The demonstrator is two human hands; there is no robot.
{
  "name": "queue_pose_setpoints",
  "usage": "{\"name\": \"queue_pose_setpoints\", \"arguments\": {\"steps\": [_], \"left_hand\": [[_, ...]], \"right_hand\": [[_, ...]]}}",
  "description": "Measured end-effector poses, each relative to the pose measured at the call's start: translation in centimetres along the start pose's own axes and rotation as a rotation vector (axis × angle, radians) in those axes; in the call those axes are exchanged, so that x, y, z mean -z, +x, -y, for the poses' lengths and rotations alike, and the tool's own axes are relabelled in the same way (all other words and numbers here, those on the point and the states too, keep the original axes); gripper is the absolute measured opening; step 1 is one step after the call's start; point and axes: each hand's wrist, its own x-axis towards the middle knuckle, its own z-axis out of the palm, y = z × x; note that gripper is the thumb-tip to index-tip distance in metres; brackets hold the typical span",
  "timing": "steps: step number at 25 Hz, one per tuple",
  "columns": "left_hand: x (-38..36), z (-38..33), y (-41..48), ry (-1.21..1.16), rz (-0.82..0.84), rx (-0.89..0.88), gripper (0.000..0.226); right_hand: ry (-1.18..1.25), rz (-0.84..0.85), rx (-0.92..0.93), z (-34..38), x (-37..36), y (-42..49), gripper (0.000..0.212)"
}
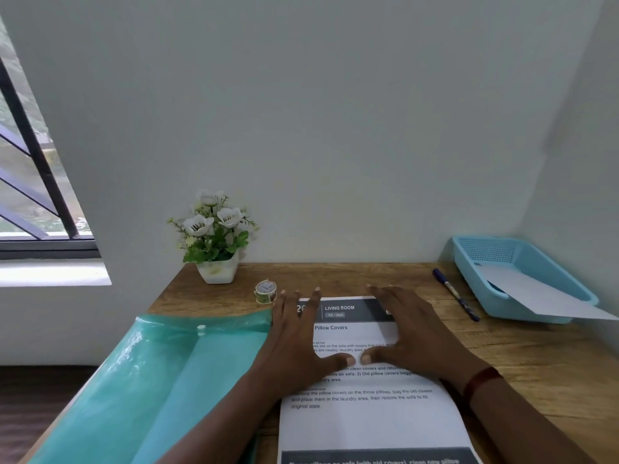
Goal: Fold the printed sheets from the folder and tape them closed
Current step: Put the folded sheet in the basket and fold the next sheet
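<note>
Wooden worktop (pixel 335 276) carries a white printed sheet (pixel 365 413) pressed flat by left hand (pixel 298 333) and right hand (pixel 408 329), fingers spread, gripping nothing, teal plastic folder (pixel 140 390) alongside.

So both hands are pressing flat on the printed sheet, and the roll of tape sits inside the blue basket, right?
Not quite. In the head view the left hand and right hand do lie flat on the printed sheet, but the roll of tape stands on the wooden desk beside the flower pot, not in the blue basket.
</note>
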Motion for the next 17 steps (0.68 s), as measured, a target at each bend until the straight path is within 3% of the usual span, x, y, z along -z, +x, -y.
{"name": "queue_pose_setpoints", "arguments": {"steps": [8,12,17], "left_hand": [[0.8,-0.9,-0.3,0.051,-0.148,-0.068,0.126],[1.1,-1.2,-0.5,0.121,-0.181,-0.056,0.123],[1.5,-2.9,-1.4,0.301,-0.215,-0.028,0.106]], "right_hand": [[-0.045,-0.172,0.095,-0.5,-0.1,0.2,0.098],[0.000,-0.298,0.181,-0.8,0.2,0.3,0.068],[-0.048,-0.321,0.226,-0.5,0.7,-0.2,0.023]]}}
